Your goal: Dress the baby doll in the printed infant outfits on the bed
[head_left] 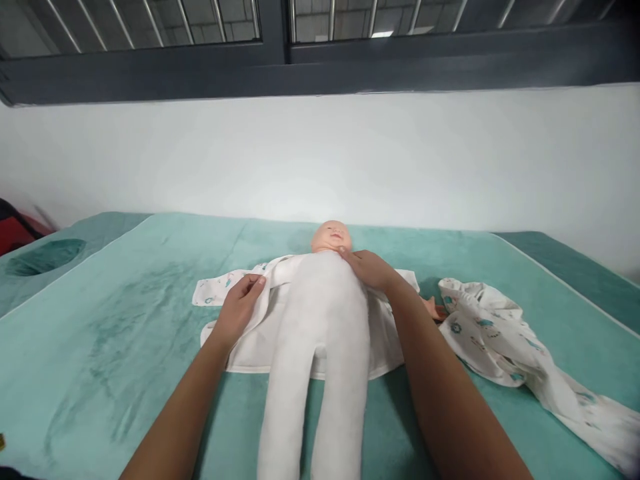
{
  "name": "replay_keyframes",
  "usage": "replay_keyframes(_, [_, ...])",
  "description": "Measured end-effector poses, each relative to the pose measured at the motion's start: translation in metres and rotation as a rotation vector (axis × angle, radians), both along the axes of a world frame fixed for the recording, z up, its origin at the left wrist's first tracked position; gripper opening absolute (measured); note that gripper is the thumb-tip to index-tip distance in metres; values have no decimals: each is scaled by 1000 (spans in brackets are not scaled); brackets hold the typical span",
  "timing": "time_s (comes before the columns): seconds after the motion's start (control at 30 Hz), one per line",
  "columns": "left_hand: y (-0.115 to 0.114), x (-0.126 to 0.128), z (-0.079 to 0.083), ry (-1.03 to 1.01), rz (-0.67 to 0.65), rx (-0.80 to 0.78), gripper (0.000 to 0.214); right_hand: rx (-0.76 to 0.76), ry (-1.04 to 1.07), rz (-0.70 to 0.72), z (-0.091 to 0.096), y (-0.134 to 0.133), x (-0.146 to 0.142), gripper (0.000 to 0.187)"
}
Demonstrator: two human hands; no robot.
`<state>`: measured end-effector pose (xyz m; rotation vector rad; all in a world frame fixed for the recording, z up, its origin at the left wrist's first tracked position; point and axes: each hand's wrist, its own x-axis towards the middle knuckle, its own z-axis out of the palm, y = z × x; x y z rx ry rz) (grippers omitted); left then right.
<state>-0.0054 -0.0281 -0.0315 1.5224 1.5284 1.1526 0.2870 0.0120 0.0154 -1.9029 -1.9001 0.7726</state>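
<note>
A baby doll (pixel 325 300) with a white cloth body lies on its back, head toward the wall, legs toward me. Spread out beneath it is a white baby shirt (pixel 250 357) with small printed figures on its sleeves. My left hand (pixel 243 303) pinches the shirt's front edge beside the doll's arm, which lies in the sleeve on the left. At the doll's upper chest and shoulder, my right hand (pixel 370 270) holds on, thumb near the neck; its other fingers are partly hidden. The doll's bare hand (pixel 433 309) shows past my right forearm.
A printed white baby garment (pixel 493 333) lies crumpled on the right, stretching to the frame's edge. Green plush cloth (pixel 125 320) covers the surface. A white wall (pixel 320 160) and a barred window stand behind it. A red and black object (pixel 15 227) is at far left.
</note>
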Motion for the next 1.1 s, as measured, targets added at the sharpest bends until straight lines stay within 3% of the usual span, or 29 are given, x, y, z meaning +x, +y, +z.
replay_keyframes(0.2, [-3, -2, -2, -58, 111, 69, 25, 22, 179, 119, 13, -7, -2, 66])
replay_keyframes(0.33, [-2, 3, 5, 21, 153, 175, 24, 148, 172, 258, 15, -11, -27, 56])
replay_keyframes(0.43, [4, 8, 16, 94, 124, 217, 24, 213, 144, 251, 7, -12, -46, 48])
replay_keyframes(0.63, [0, 19, 60, 102, -3, 102, 17, 221, 45, 223, -8, -7, -54, 50])
replay_keyframes(0.77, [-30, 28, 99, -53, -291, -135, 16, 225, 55, 228, -10, -7, -53, 50])
replay_keyframes(0.87, [-53, 30, 118, -208, -392, -112, 24, 215, 84, 231, -9, -10, -51, 52])
replay_keyframes(0.97, [-64, 28, 114, -165, -251, -28, 23, 185, 90, 243, -6, -11, -41, 55])
replay_keyframes(1.1, [-74, 22, 84, 140, -131, -98, 19, 65, 52, 277, -1, -10, -10, 56])
